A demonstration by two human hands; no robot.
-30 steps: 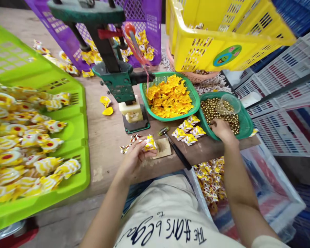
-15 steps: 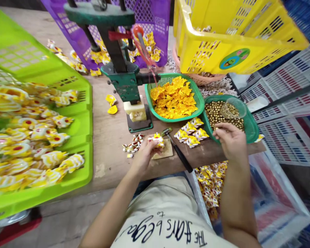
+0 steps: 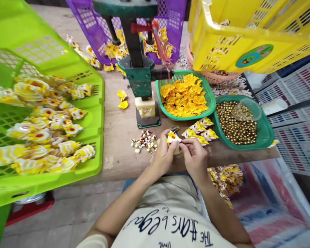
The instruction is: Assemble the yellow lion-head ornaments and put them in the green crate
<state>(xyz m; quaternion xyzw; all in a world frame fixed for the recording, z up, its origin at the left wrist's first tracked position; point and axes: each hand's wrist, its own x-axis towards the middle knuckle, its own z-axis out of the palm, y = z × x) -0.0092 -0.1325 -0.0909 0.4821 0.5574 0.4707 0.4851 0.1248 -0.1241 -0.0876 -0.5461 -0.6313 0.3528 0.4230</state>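
My left hand (image 3: 164, 154) grips a yellow and white plastic piece (image 3: 173, 137) above the front part of the table. Against its right side, my right hand (image 3: 195, 155) pinches with thumb and fingertips; whatever lies between them is too small to make out. Small white, red and gold parts (image 3: 145, 141) are scattered left of my hands. Several yellow and white pieces (image 3: 200, 131) stand grouped just beyond my right hand. A hammer's head (image 3: 175, 128) shows behind the held piece, its handle hidden by my hands.
A green press (image 3: 138, 81) stands behind my hands. Green baskets hold yellow parts (image 3: 184, 96) and gold beads (image 3: 236, 125). A lime crate (image 3: 99, 127) is at left, purple (image 3: 177, 27) and yellow crates (image 3: 217, 48) at the back. A bag of pieces (image 3: 227, 179) lies below the table edge.
My right hand has come left from the bead basket to the held piece. The view has shifted, and my left hand now holds the piece up close to my right fingertips.
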